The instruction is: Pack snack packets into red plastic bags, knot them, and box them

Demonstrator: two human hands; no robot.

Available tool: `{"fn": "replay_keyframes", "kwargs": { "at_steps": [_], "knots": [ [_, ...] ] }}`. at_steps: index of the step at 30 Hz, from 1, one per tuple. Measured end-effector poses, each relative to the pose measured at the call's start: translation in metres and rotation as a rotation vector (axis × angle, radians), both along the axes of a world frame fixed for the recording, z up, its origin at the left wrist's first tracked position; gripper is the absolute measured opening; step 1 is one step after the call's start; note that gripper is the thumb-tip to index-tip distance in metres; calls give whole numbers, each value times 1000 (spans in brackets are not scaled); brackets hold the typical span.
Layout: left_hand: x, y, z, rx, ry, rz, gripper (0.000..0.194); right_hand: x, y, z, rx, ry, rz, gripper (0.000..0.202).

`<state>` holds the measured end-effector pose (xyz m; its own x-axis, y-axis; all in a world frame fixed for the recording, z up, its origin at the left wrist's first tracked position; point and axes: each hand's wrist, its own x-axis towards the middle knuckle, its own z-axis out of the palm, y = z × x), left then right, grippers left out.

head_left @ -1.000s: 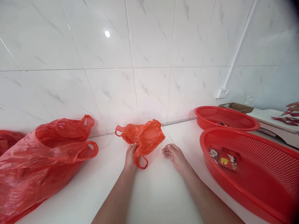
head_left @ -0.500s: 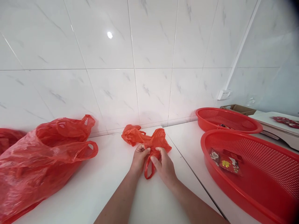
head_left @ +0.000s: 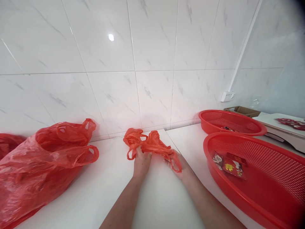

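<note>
A crumpled red plastic bag [head_left: 154,142] lies on the white table near the wall, stretched sideways between my hands. My left hand [head_left: 142,163] grips its near edge beside one handle loop, fingertips partly behind the film. Over at the other end, my right hand [head_left: 184,168] holds the bag, with a handle loop draped across the palm and fingers. Film hides part of those fingers. Further left stands a large, full-looking red plastic bag [head_left: 54,168], its mouth and handles upward; what is inside cannot be made out.
On the right, a big red plastic basket [head_left: 228,197] holds a few small packets [head_left: 234,168]. Behind it sit another red basket [head_left: 207,127], a cardboard box [head_left: 249,112] and a white scale-like device [head_left: 283,133] with red packets on top. A tiled wall [head_left: 154,95] closes the back.
My hands have moved apart, the right one outward to the right and turned palm up. The bag between them is now spread wider, its handle loops drawn to opposite sides.
</note>
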<state>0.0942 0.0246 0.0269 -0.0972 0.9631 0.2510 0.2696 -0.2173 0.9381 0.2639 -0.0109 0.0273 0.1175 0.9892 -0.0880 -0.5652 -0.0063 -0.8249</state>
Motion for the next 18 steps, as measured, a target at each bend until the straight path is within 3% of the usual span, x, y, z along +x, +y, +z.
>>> {"fn": "replay_keyframes", "kwargs": {
  "at_steps": [8,12,15,18],
  "knots": [
    [-24,8,8,-4,-75,215,45,37,4,-6,33,112,-147,12],
    [-25,7,9,21,-88,150,43,48,9,-11,63,129,-220,15],
    [-22,4,12,45,-54,100,38,51,13,-13,96,-7,-296,22],
    [-19,3,13,30,30,130,39,46,10,-9,72,-436,-560,30]
  ]
}}
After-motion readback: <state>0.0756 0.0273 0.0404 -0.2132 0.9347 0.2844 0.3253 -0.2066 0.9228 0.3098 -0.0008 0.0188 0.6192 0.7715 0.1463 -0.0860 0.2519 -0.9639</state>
